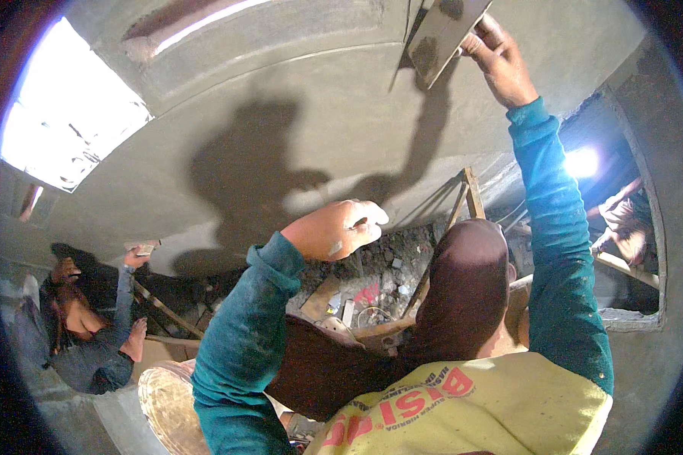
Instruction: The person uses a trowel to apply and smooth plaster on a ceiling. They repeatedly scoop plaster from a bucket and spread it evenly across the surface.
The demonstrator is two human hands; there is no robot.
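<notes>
My right hand [502,67] is raised high at the upper right, its fingers closed round the near edge of a flat rectangular plastering trowel [446,34]. Dark patches of wet mortar mark the trowel's face. It is up at the smooth grey plastered wall [341,114]; whether it touches the wall is hard to tell. Lower and left of it, my left hand [332,230] hangs in front of the wall with its fingers curled toward the thumb. Nothing shows in that hand.
At the lower left a person [91,334] crouches by the wall, holding a small float [143,247]. Another person [626,220] is beyond an opening at right, near a bright lamp [582,162]. A wooden brace [472,193] and rubble [387,280] lie below; a woven hat [167,406] is lower left.
</notes>
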